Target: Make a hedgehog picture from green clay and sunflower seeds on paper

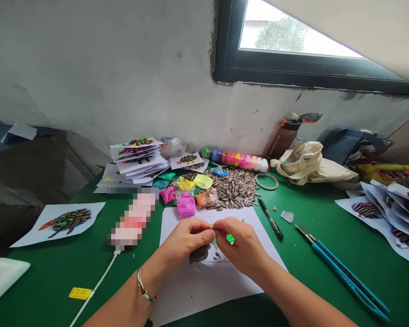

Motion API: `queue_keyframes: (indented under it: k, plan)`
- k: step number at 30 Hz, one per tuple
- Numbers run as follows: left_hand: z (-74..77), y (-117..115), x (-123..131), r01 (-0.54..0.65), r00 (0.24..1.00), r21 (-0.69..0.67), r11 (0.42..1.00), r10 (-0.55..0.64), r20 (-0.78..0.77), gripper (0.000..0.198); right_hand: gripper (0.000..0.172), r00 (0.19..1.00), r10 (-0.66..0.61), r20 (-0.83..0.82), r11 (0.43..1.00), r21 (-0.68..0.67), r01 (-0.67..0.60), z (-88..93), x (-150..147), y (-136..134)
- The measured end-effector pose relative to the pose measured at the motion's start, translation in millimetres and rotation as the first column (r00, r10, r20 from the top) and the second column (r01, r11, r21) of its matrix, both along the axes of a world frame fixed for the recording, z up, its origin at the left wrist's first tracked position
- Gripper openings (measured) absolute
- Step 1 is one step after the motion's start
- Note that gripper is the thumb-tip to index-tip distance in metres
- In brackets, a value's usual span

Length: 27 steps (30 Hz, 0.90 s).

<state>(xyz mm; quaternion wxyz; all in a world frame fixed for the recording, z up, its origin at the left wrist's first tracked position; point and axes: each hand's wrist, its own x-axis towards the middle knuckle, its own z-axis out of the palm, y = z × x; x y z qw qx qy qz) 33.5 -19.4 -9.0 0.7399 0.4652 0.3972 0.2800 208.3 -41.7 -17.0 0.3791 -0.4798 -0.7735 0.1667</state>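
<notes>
My left hand (187, 236) and my right hand (240, 238) meet over white paper sheets (191, 286), fingertips pinched together. Whatever is between the fingertips is too small to make out. A dark grey, clay-like lump (198, 254) shows under the curled fingers of my left hand, apparently held there. Bright green bits (230, 238) and a picture with dark spots (218, 254) lie on the paper, partly covered by my right hand. Just beyond the paper are bags of coloured clay, among them a magenta one (186, 205), and a heap of striped sunflower seeds (235, 187).
Blue tweezers (347, 272) and a black pen (271, 218) lie to the right, near a tape ring (266, 181). Seed pictures are stacked (139, 159) at the back left. A white cable (98, 284) crosses the left side. A bottle (282, 136) stands by the wall.
</notes>
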Motion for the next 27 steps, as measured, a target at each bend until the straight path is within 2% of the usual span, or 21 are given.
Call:
queue_keyframes:
  k: [7, 13, 16, 19, 22, 27]
  plan:
    - [-3.4, -0.9, 0.3, -0.017, 1.0, -0.014, 1.0, 0.017, -0.017, 0.036, 0.017, 0.992, -0.024, 0.126, 0.994, 0.107, 0.011, 0.2, -1.7, -3.0]
    - [-1.1, -0.6, 2.6, -0.069, 0.998, -0.022, 0.997, 0.069, -0.013, 0.039, 0.017, 0.996, -0.048, 0.075, 0.998, 0.037, 0.045, 1.2, -1.0, -2.3]
    - [1.6, 0.5, 1.9, -0.131, 0.991, 0.004, 0.991, 0.131, -0.028, 0.04, 0.017, 0.992, -0.09, -0.089, 0.994, -0.066, 0.085, -0.3, 2.3, 0.5]
    - [3.5, 1.8, 0.6, -0.186, 0.981, 0.029, 0.982, 0.187, -0.046, 0.041, 0.019, 0.928, -0.162, -0.335, 0.96, -0.27, 0.07, -0.2, 5.2, 4.4]
    - [3.9, 3.3, -0.9, -0.207, 0.977, 0.042, 0.977, 0.209, -0.049, 0.04, 0.024, 0.816, -0.234, -0.528, 0.887, -0.46, -0.043, 3.4, 5.6, 7.5]
    - [4.1, 7.6, -4.4, -0.278, 0.96, 0.045, 0.96, 0.279, -0.028, 0.038, 0.022, 0.681, -0.266, -0.683, 0.796, -0.554, -0.244, 10.2, 5.3, 9.8]
